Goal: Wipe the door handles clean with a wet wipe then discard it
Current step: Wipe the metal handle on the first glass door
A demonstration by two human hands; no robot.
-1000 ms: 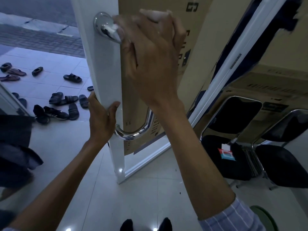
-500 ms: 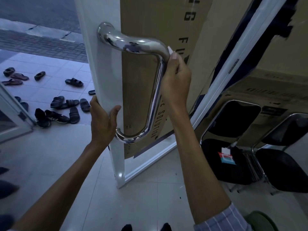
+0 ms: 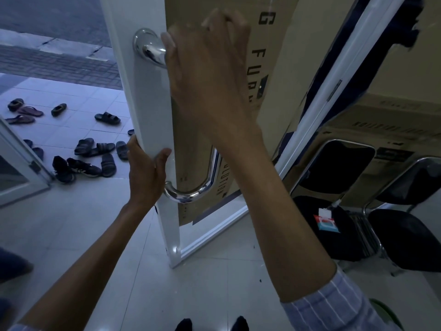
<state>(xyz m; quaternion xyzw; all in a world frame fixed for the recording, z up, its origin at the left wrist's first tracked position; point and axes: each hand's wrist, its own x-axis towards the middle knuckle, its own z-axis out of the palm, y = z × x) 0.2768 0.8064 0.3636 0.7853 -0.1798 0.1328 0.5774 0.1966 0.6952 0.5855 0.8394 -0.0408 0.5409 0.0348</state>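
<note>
A chrome D-shaped pull handle (image 3: 198, 191) is fixed to the white door (image 3: 148, 96), which stands open with its edge toward me. My right hand (image 3: 207, 68) is curled round the handle's top bend, next to the upper mount (image 3: 148, 47); the wet wipe is hidden under my fingers. My left hand (image 3: 145, 173) grips the door's edge just above the handle's lower mount. The handle's vertical bar is mostly hidden behind my right forearm.
Brown cardboard (image 3: 269, 56) covers the door's panel. Two black folding chairs (image 3: 405, 237) stand at the right, with a pack of wet wipes (image 3: 325, 220) on the nearer seat. Several sandals and shoes (image 3: 83, 158) lie scattered on the tiles outside. A green object (image 3: 384, 311) shows at the bottom right.
My right hand has gone from the handle's top bend down to the upper vertical bar and back up to the top bend. My left hand has stayed on the door's edge.
</note>
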